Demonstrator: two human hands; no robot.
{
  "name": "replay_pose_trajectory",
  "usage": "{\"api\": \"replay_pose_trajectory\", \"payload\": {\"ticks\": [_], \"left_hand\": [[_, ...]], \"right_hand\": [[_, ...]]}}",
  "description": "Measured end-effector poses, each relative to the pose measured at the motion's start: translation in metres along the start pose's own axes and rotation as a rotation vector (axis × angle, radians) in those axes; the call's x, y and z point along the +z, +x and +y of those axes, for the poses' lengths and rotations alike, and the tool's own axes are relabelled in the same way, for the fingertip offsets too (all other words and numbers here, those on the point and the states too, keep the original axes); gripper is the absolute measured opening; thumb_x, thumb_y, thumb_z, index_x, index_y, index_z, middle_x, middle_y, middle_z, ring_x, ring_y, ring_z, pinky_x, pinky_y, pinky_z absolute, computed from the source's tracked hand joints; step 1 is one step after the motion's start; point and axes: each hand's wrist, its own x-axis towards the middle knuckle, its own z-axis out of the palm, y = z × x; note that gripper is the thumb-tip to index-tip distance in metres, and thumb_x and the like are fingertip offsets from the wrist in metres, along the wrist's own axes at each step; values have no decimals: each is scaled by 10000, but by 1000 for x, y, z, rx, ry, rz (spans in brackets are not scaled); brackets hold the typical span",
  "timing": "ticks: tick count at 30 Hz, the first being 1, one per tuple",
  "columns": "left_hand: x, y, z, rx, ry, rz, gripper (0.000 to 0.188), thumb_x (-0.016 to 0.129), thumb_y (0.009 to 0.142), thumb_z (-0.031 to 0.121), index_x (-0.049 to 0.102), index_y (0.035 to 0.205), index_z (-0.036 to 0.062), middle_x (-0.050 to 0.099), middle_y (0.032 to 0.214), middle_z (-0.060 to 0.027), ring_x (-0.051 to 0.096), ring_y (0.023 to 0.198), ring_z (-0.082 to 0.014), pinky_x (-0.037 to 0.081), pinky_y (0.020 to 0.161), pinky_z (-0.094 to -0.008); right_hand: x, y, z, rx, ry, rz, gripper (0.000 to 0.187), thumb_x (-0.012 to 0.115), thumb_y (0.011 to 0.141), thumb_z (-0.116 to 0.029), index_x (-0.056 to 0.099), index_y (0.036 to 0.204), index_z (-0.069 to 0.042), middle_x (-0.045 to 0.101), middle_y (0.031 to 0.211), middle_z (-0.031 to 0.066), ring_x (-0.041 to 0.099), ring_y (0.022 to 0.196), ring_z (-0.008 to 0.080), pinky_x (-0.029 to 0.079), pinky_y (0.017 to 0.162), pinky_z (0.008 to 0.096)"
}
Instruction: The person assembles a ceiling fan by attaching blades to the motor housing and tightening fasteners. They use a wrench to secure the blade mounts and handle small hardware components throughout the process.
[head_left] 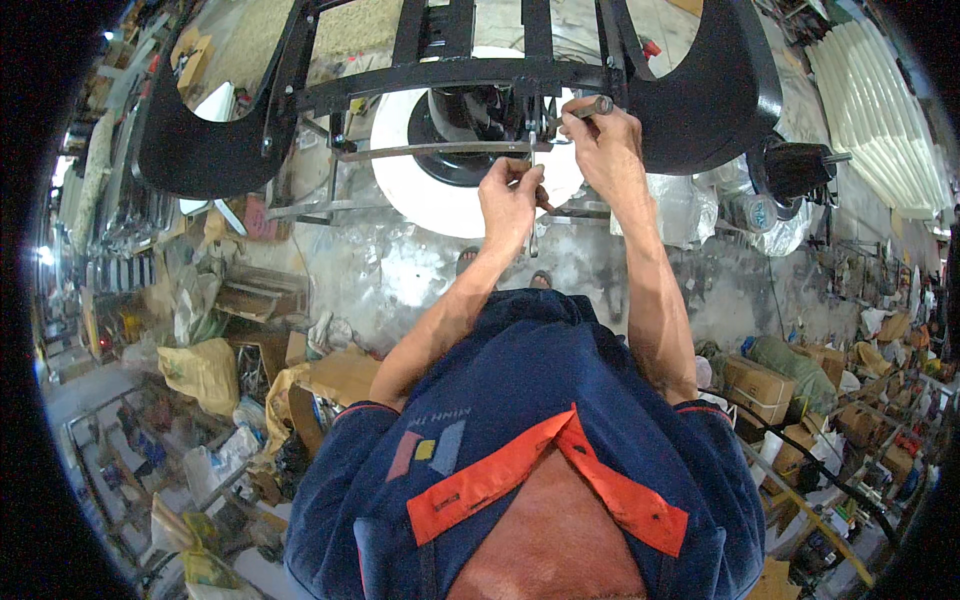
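A black metal frame (455, 74) with wide curved black side panels (700, 110) stands in front of me, above a white round disc (400, 190) with a dark centre. My left hand (508, 203) is closed on a slim metal wrench (533, 243), which points up to the frame's lower crossbar. Just right of it and higher, my right hand (608, 150) grips a short metal tool with a round tube-like end (601, 105), held against the frame's upright. Fingers hide where both tools meet the frame.
A black motor-like part (795, 170) with a protruding shaft is at the right, near plastic-wrapped items (670, 210). White ribbed panels (875, 110) lean at far right. Cardboard boxes (757, 388) and bags (200, 372) crowd the floor on both sides behind me.
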Motion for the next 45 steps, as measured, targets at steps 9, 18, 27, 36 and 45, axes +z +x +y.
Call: {"api": "replay_pose_trajectory", "payload": {"ticks": [9,18,27,36,45], "left_hand": [[-3,33,54,-200,-96,-89,153,685,958,29,613,955,-106,680,790,-155,679,595,-195,545,449,-311],[-6,47,-24,8,-50,-37,156,721,922,-21,565,910,-18,677,795,-116,710,626,-195,555,490,-294],[-9,4,-27,129,188,8,139,698,946,32,612,906,-70,696,724,-102,677,590,-133,544,495,-299],[-34,3,-11,-224,-346,292,154,724,950,106,583,973,49,616,772,-45,446,507,-87,304,419,-254],[-95,62,-46,-287,-851,163,193,742,973,165,562,969,95,616,857,-43,435,559,-122,296,453,-271]], "right_hand": [[-2,0,-1,17,29,-9,120,661,947,-59,711,1018,25,744,818,147,751,766,200,555,658,327],[1,3,2,-51,1,11,100,657,954,-62,696,1005,15,743,820,155,767,789,209,572,673,337],[-1,3,1,52,32,-16,150,641,960,-68,711,1044,36,750,820,154,771,792,231,580,692,340],[-3,4,-6,86,-11,-42,167,631,977,-83,705,1045,51,756,846,171,777,825,216,596,700,339],[-5,10,-11,82,-10,-84,175,637,961,-98,714,1028,43,756,847,166,771,804,239,584,707,356]]}}
